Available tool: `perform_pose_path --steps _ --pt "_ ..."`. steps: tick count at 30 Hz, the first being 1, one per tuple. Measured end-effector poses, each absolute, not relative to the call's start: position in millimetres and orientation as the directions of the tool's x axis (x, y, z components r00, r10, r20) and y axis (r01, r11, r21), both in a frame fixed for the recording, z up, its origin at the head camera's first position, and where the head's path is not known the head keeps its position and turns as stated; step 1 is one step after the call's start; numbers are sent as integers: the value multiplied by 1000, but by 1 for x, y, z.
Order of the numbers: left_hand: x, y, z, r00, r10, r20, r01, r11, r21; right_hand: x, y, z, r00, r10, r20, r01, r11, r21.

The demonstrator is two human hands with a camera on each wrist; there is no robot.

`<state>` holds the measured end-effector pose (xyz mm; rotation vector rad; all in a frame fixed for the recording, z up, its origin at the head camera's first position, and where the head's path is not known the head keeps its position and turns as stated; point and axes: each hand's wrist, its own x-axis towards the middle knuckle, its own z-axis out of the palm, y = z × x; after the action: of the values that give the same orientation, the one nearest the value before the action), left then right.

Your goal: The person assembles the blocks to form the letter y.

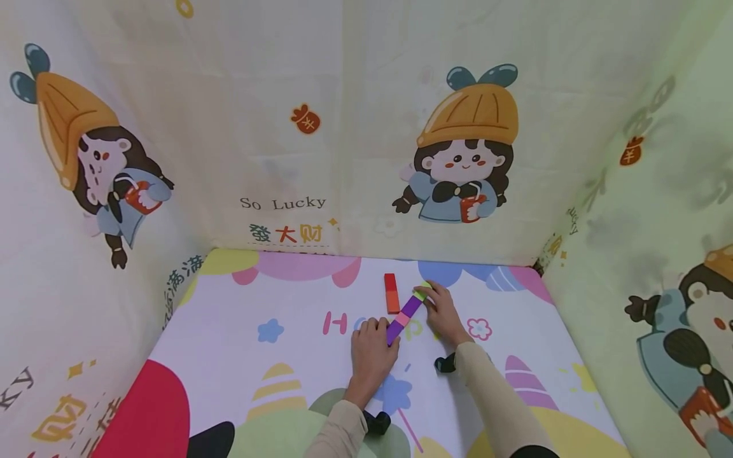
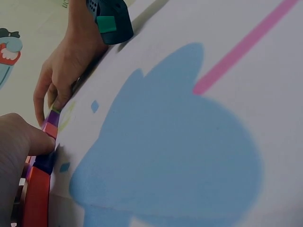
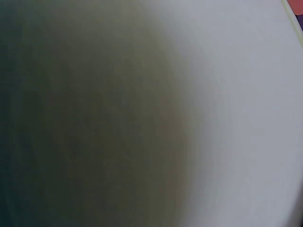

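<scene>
A slanting row of coloured blocks [image 1: 403,319] lies between my hands in the head view, showing purple, pink, purple and green. My left hand [image 1: 373,356] grips its near end, the thumb pressed along the side. In the left wrist view, a red block [image 2: 37,198] and a dark blue block [image 2: 44,164] show by that thumb. At the far end, my right hand [image 1: 445,315] pinches the green block [image 1: 424,290] between thumb and fingers. Just left of the row is a separate red-and-orange block piece [image 1: 391,293]. A large blur fills most of the right wrist view.
Printed cloth [image 1: 217,356] with stars, letters and coloured shapes covers the table. Fabric walls [image 1: 372,159] with cartoon figures rise at the back and both sides. Dark wrist devices [image 1: 376,423] sit at both wrists.
</scene>
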<state>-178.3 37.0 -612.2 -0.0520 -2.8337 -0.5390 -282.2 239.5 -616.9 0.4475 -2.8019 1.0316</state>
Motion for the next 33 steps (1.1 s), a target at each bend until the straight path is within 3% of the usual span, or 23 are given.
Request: perform_pose_path --steps 12,28,33 --pt "-180 37 -616 -966 1 258 91 937 337 -285 242 -620 -957 -236 171 -291 738 -609" --pt "-181 37 -615 -956 -17 291 94 927 363 -284 241 -616 -937 -242 251 -347 711 -612" --pt "-181 34 -614 -967 -6 254 98 915 391 -285 241 -616 -957 -200 208 -289 676 -677"
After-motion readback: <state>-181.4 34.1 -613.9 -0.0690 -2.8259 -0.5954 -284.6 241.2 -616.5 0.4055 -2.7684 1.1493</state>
